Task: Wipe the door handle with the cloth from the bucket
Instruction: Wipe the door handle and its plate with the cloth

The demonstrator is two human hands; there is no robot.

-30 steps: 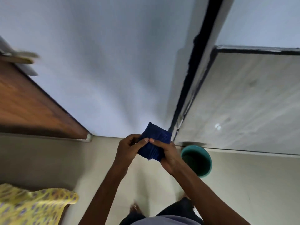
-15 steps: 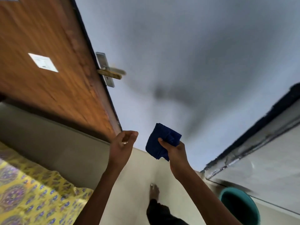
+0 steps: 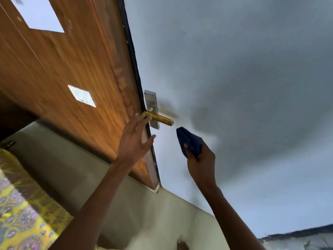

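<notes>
A brass door handle (image 3: 161,119) sticks out from a silver plate (image 3: 152,107) on the edge of a brown wooden door (image 3: 72,69). My left hand (image 3: 134,139) is open with fingers spread, resting against the door edge just below the handle's inner end. A folded dark blue cloth (image 3: 189,141) is pinched in my right hand (image 3: 201,159), which is raised a little below and to the right of the handle's free end. The cloth is not touching the handle. The bucket is out of view.
A pale blue-grey wall (image 3: 234,78) fills the right side behind the handle. A white sticker (image 3: 82,96) is on the door face. Yellow patterned fabric (image 3: 21,213) lies at the lower left. The beige floor (image 3: 144,213) and my foot (image 3: 182,245) show at the bottom.
The view swung up and left from the bucket to the door. My left hand let go of the cloth and reached the door edge. My right hand carried the cloth up near the handle.
</notes>
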